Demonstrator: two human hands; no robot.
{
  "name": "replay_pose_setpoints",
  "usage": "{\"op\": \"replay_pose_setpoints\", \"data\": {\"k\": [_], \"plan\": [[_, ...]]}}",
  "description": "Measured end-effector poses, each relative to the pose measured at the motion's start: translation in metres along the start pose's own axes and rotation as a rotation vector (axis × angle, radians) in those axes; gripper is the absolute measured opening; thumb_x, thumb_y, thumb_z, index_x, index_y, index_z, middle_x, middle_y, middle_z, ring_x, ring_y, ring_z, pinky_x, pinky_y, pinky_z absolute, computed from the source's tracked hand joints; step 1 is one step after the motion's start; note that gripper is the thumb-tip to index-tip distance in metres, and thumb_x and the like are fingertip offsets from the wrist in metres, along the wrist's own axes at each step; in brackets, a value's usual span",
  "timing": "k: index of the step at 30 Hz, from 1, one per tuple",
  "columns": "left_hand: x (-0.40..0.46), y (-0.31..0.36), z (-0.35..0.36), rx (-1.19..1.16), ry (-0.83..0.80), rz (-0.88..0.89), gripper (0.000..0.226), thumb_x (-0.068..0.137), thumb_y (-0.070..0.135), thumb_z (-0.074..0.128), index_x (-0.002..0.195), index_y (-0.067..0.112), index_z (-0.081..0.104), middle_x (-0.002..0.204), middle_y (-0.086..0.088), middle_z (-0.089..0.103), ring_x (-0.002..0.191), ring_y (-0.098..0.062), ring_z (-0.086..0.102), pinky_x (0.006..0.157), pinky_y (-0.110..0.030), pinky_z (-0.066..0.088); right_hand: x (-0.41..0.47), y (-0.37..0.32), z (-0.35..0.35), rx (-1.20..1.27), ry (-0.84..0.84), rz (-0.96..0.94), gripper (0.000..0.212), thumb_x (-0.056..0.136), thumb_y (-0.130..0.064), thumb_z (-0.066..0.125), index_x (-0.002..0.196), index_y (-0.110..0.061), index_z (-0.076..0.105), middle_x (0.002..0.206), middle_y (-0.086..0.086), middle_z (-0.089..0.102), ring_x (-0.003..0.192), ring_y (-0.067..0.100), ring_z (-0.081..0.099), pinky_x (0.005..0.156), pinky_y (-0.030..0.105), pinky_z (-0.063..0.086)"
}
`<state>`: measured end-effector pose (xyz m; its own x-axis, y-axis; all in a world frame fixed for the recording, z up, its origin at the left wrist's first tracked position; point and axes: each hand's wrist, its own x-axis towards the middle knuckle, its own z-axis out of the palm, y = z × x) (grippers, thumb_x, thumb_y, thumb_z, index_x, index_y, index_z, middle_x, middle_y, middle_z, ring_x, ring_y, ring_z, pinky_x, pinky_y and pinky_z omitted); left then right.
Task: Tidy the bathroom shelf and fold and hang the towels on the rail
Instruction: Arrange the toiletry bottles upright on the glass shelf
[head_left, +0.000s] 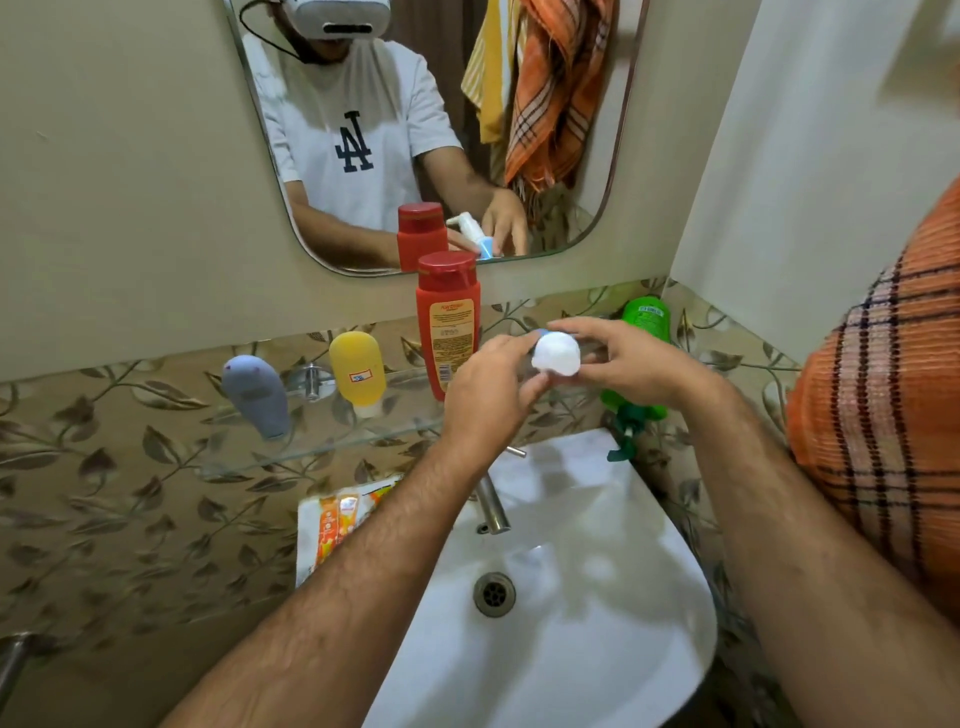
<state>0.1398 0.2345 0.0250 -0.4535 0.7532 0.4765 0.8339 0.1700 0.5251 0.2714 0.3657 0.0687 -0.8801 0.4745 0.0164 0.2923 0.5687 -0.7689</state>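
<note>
Both my hands hold a small white pump bottle (556, 353) just above the glass shelf (311, 447). My left hand (488, 384) pinches its left side; my right hand (628, 364) curls round its right side. On the shelf stand a red bottle (448, 322), a yellow tube (358, 371) and a grey tube (255, 395), both tubes cap-down. A green pump bottle (644, 332) lies behind my right hand, partly hidden. An orange checked towel (883, 405) hangs at the right edge.
A white sink (571, 597) with a steel tap (491, 504) sits below the shelf. An orange-and-white packet (337, 519) lies on the sink's left ledge. The mirror (363, 156) reflects orange and yellow towels hanging behind me.
</note>
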Motion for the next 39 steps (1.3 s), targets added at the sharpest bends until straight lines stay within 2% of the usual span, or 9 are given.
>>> {"op": "replay_pose_setpoints", "data": {"k": [3,6,8,12,17,21,29,34,39], "plan": [[0.003,0.007,-0.007,-0.159,0.048,-0.018,0.043,0.092,0.044,0.064,0.13,0.024,0.063,0.117,0.007,0.068,0.097,-0.008,0.061,0.084,-0.031,0.052,-0.005,-0.008,-0.001,0.012,0.061,-0.017,0.055,0.086,-0.043,0.068,0.137,-0.031,0.054,0.122,-0.014,0.061,0.099,0.0,0.063,0.08,0.024,0.056],[0.001,0.013,-0.008,-0.289,0.062,-0.075,0.041,0.094,0.032,0.064,0.134,0.021,0.061,0.126,0.004,0.068,0.112,-0.01,0.062,0.095,-0.032,0.051,-0.005,-0.01,0.003,0.045,0.111,-0.007,0.035,0.098,-0.035,0.058,0.131,-0.027,0.053,0.109,-0.011,0.065,0.079,-0.005,0.066,0.072,0.026,0.054],[-0.003,0.014,-0.005,-0.316,0.029,-0.13,0.046,0.095,0.023,0.064,0.139,0.019,0.055,0.134,0.002,0.063,0.118,-0.008,0.057,0.099,-0.028,0.045,-0.002,-0.01,0.005,0.029,0.142,0.005,0.03,0.1,-0.037,0.053,0.128,-0.025,0.053,0.103,-0.012,0.064,0.079,-0.002,0.065,0.07,0.03,0.053],[-0.003,0.013,0.001,-0.338,-0.068,-0.222,0.056,0.094,0.018,0.065,0.146,0.02,0.045,0.142,0.002,0.056,0.104,0.0,0.051,0.092,-0.025,0.041,0.008,-0.008,0.001,0.035,0.182,0.046,0.033,0.101,-0.044,0.048,0.126,-0.022,0.053,0.101,-0.01,0.062,0.085,0.008,0.064,0.068,0.033,0.052],[0.009,0.013,0.013,-0.349,-0.096,-0.298,0.065,0.092,0.018,0.067,0.15,0.022,0.038,0.145,0.001,0.053,0.12,-0.015,0.059,0.102,-0.042,0.049,0.023,-0.005,-0.006,0.031,0.173,0.076,0.038,0.099,-0.051,0.046,0.122,-0.022,0.054,0.113,-0.003,0.065,0.092,0.015,0.068,0.069,0.035,0.054],[0.019,0.02,0.025,-0.349,-0.064,-0.339,0.07,0.087,0.021,0.074,0.148,0.021,0.039,0.142,0.001,0.055,0.124,-0.018,0.056,0.102,-0.041,0.049,0.033,-0.003,-0.009,0.008,0.212,0.097,0.041,0.096,-0.056,0.05,0.119,-0.022,0.054,0.111,-0.002,0.064,0.089,0.016,0.067,0.063,0.031,0.05],[0.027,0.018,0.046,-0.251,0.087,-0.418,0.057,0.089,0.022,0.072,0.14,0.021,0.049,0.137,0.001,0.055,0.122,-0.014,0.053,0.1,-0.031,0.043,0.044,0.007,-0.019,0.045,0.128,0.066,0.041,0.1,-0.049,0.046,0.129,-0.02,0.047,0.12,0.0,0.06,0.095,0.012,0.064,0.068,0.032,0.05],[0.024,0.02,0.055,-0.233,0.177,-0.455,0.047,0.092,0.025,0.068,0.135,0.021,0.051,0.133,0.001,0.054,0.117,-0.012,0.053,0.092,-0.025,0.04,0.049,0.012,-0.019,0.185,0.08,0.062,0.028,0.103,-0.041,0.043,0.123,-0.022,0.05,0.12,-0.003,0.06,0.098,0.015,0.065,0.069,0.032,0.05],[0.021,0.021,0.06,-0.262,0.235,-0.485,0.041,0.09,0.024,0.068,0.127,0.02,0.05,0.127,0.004,0.061,0.113,-0.013,0.057,0.094,-0.033,0.047,0.052,0.011,-0.017,0.243,0.08,0.043,0.022,0.105,-0.037,0.04,0.119,-0.026,0.053,0.11,-0.011,0.062,0.098,0.013,0.065,0.076,0.035,0.051]]}}
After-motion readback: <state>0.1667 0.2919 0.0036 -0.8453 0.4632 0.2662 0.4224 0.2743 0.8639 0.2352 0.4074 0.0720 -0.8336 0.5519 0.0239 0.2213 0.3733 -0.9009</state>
